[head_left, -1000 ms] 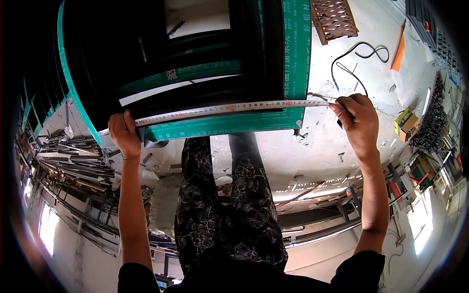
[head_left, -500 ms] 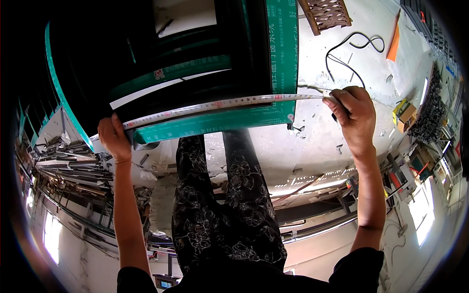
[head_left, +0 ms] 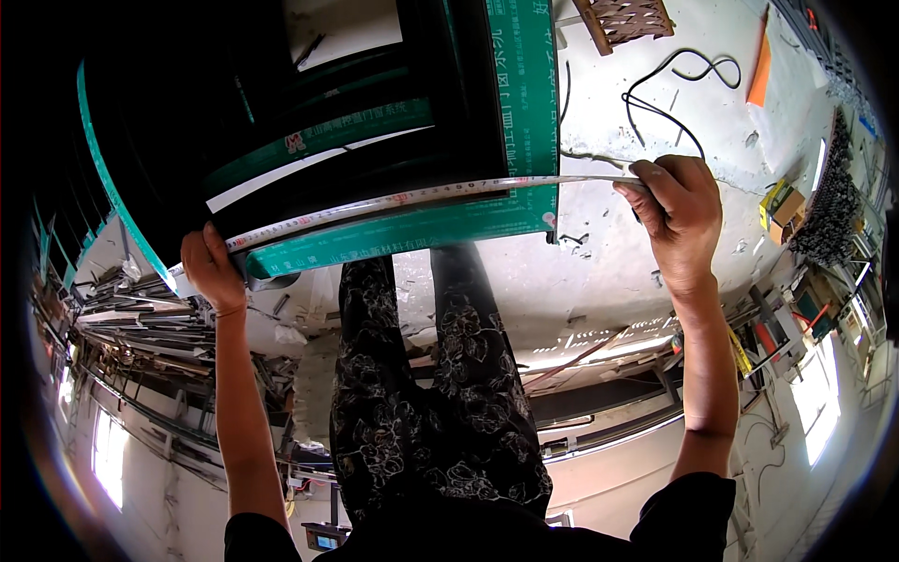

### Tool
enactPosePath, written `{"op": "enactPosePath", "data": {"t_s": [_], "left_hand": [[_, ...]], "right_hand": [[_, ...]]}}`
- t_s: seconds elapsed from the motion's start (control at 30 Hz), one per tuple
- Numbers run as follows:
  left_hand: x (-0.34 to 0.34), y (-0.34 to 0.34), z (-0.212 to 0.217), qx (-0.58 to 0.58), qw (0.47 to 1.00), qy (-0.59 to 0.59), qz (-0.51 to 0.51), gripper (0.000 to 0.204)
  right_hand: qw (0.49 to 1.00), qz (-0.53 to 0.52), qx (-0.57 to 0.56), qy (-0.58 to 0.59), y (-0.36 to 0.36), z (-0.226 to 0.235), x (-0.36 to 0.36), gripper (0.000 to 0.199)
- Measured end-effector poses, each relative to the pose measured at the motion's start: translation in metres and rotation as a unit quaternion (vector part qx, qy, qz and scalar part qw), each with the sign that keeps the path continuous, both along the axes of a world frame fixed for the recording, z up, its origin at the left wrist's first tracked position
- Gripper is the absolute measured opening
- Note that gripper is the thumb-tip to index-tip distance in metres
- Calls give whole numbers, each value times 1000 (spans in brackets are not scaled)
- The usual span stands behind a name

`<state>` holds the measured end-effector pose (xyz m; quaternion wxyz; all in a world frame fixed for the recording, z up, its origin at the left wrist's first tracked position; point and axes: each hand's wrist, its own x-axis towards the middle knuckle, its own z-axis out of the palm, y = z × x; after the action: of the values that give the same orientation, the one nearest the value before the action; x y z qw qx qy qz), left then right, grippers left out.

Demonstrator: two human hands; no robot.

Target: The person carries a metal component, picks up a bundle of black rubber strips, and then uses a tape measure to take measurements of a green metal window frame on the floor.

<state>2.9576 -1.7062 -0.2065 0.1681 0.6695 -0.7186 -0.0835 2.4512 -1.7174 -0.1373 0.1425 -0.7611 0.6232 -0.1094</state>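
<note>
A pale tape measure blade (head_left: 375, 205) with red and black marks stretches between my hands, along the near side of a dark frame covered with green printed film (head_left: 393, 242). At the frame's left corner, my left hand (head_left: 213, 272) is closed round the tape's end and the corner, thumb on top; the exact grip is partly hidden. My right hand (head_left: 681, 225) is closed on the tape beyond the frame's right edge. Something dark shows under its fingers, mostly covered. Near this hand the blade turns narrow, seen edge-on.
A black cable (head_left: 670, 98) loops over the pale floor beyond my right hand, near a brown lattice piece (head_left: 626, 21) and an orange piece (head_left: 759, 73). A cardboard box (head_left: 783, 215) sits at right. Long metal profiles (head_left: 150, 318) are piled at left. My legs stand close to the frame.
The frame appears shifted slightly left and up in view, with my left hand beside it. My right hand remains nearly in place, and more tape spans the gap past the frame's right edge.
</note>
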Motion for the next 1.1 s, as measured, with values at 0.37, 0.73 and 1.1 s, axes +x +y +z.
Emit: {"op": "enactPosePath", "data": {"t_s": [0.37,0.73,1.1], "left_hand": [[-4,-1,2,-7,1000,4,-1,31],[-1,0,-1,0,1000,19,5,33],[-1,0,-1,-3,1000,22,5,33]], "right_hand": [[1000,0,-5,-8,0,-2,1,24],[1000,2,-3,0,1,-1,0,24],[1000,3,-8,-8,3,-4,-1,24]]}}
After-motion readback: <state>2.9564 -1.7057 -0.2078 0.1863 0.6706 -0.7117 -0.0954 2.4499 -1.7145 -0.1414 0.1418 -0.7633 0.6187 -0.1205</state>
